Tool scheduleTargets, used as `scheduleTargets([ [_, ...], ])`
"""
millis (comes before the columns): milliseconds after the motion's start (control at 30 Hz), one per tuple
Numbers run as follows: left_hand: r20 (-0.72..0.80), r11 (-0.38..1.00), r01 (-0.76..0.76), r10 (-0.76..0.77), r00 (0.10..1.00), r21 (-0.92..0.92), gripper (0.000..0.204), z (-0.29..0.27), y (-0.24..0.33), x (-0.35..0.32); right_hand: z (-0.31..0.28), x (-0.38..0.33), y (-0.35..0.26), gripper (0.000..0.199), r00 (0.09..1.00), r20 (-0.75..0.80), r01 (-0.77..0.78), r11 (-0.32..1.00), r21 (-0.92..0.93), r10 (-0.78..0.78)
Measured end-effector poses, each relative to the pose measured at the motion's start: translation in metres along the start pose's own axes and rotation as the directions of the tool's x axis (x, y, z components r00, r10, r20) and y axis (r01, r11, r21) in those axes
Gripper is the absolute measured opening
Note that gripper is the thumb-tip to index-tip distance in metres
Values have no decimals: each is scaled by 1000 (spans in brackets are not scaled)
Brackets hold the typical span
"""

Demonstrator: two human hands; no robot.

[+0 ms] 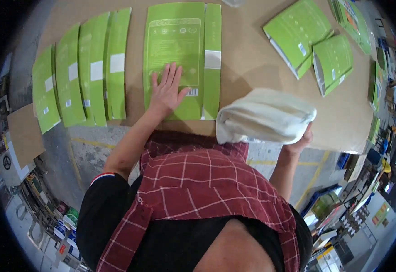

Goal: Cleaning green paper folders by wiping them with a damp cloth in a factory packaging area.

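Nearest the camera: person's red plaid apron (198, 190) over a black shirt, w/ both forearms reaching up to the table (252, 59), a brown cardboard-coloured top.

Landmark = the big flat carton (180, 54), green, unfolded, lying printed side up at the table's near-centre edge.

Left hand (167, 90) lies on the carton's lower part, palm down, fingers spread wide & flat. It grips nothing, just presses on the sheet. A small barcode patch sits just right of its thumb.

Right hand (300, 140) is right of the carton & nearer the table edge. It holds a folded white cloth (266, 117), a thick wad; fingers are curled under the cloth's right end, mostly hidden, so how tight the grip is can't be told. The cloth's left end is just beside the carton's lower right corner, resting on or just above the table – can't tell which.

Left of the carton: a row of narrower green sheets (89, 72), overlapping one another like shingles, each w/ a white label patch, running to the table's left edge.

Right of & beyond the carton, well apart: two folded green boxes (311, 45), tilted, one overlapping the other. Farther right, more green pieces (352, 20) along the table's far right rim.

Below the table, left of the carton: grey floor w/ a yellow line (89, 143).
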State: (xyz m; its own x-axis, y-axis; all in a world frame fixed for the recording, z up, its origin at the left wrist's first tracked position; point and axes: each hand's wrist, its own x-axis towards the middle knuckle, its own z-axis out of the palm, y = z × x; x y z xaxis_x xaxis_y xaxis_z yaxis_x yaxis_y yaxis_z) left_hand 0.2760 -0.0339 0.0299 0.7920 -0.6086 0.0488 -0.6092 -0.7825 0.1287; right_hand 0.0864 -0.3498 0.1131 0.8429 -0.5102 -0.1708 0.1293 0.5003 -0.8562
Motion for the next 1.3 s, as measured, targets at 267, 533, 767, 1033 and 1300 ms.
scheduleTargets([
  [267,-31,980,-154,151,988,-128,60,14,13,-48,-23,-73,-49,39,934,-205,355,827,437,-292],
  [533,-69,734,-364,399,914,-573,57,15,33,-50,10,-141,-83,26,641,-384,734,677,53,-665],
  [767,173,926,-359,375,911,-117,75,2,59,-40,17,-52,27,24,879,-195,476,795,376,-435],
  [1033,159,929,-325,353,922,-178,78,6,56,-31,66,-48,68,20,967,-31,245,890,385,-253],
  [1300,134,924,-311,345,929,-223,79,6,58,-33,93,-42,62,16,730,89,424,346,-837,-678],
])
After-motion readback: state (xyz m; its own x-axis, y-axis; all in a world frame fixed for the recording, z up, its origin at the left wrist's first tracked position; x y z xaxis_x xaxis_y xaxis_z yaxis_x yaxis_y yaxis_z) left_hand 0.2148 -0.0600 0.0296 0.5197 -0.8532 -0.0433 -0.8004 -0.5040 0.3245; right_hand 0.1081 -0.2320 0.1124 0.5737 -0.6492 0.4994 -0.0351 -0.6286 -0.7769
